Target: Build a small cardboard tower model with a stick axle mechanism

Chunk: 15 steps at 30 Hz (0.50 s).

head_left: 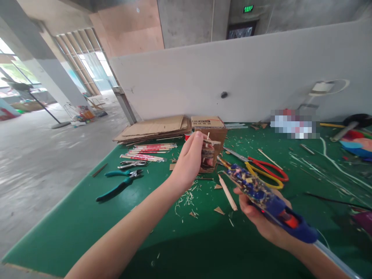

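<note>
My left hand (190,159) is closed on a small layered cardboard piece (209,149) with a thin wooden stick poking up from it. Its fingertips are partly hidden behind the cardboard. In my right hand (258,217) is a blue hot glue gun (255,188), coated with debris, a clear glue stick running out of its back end. The gun's nozzle points at the cardboard piece, close to its right side. Behind the piece stands a cardboard box (216,130). A pencil-like wooden stick (227,192) lies on the green table below the nozzle.
Green-handled cutting pliers (119,184) and red-wrapped sticks (147,152) lie to the left. Scissors (264,168) with red and yellow handles are at the right. Flat cardboard sheets (154,130) are stacked at the back. Scraps and glue strands litter the green table (139,232).
</note>
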### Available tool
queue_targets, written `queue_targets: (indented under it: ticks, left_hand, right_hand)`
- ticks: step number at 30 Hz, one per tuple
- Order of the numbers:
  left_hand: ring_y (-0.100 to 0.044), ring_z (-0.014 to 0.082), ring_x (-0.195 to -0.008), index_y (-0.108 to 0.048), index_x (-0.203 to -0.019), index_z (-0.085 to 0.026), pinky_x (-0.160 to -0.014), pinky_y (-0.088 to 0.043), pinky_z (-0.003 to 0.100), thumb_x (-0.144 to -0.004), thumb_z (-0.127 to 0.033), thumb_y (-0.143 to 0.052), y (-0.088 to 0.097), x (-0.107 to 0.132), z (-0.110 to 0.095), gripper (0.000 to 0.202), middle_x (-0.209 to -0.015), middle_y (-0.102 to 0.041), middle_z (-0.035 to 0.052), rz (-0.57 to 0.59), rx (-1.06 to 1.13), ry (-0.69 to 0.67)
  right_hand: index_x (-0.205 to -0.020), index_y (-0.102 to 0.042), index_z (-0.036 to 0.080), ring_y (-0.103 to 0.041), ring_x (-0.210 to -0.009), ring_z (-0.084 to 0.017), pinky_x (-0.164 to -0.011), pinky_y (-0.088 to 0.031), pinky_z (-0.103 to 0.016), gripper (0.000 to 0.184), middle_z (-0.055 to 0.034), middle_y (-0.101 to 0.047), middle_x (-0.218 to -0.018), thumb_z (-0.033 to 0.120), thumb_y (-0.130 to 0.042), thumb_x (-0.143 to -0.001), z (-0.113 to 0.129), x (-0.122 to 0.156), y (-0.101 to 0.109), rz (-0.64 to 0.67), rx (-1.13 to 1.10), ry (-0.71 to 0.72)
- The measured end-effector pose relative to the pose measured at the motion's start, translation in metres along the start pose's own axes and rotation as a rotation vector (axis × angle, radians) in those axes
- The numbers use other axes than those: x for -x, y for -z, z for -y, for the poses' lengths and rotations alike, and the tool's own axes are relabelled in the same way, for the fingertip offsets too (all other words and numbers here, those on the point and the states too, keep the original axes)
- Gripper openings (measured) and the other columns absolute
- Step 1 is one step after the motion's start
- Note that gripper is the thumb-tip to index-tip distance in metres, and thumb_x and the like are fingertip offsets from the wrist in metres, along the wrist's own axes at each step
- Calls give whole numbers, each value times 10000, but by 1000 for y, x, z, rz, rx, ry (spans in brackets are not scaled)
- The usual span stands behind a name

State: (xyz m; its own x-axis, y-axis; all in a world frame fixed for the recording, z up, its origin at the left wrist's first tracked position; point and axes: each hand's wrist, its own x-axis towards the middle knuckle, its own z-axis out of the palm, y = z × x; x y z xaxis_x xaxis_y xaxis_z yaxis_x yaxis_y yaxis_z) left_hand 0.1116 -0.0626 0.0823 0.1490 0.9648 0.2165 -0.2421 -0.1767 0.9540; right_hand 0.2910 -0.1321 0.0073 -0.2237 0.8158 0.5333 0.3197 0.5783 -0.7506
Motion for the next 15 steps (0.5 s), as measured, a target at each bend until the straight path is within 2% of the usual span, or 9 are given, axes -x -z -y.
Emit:
queue_targets:
  ticks: [5, 8, 15]
  left_hand:
    - [-495, 88, -519, -510, -850, -204, -505, -415, 229, -916, -468, -359, 1, 1, -2, 311, -719, -566, 3, -59, -23, -76]
    - [-516, 97, -550, -539, -865, -204, -517, -422, 234, -911, -490, -357, 3, 0, -3, 342, -739, -585, 14, -88, -43, -101]
    - [-565, 134, -711, -586, -868, -212, -578, -434, 242, -896, -523, -363, 5, -2, -1, 384, -813, -624, 34, -185, -133, -139]
  right_hand:
    - [-706, -484, 237, -518, -427, -94, -398, -400, -199, 121, 49, -565, -557, 247, -589, -764, 16, -7, -3, 67, 102, 121]
    - [-738, -494, 240, -541, -451, -99, -422, -424, -195, 96, 46, -586, -583, 223, -588, -748, 16, -9, -3, 101, 144, 152]
    - [-725, -489, 228, -525, -454, -96, -422, -419, -197, 92, 39, -572, -586, 226, -577, -751, 12, -7, -3, 132, 126, 115]
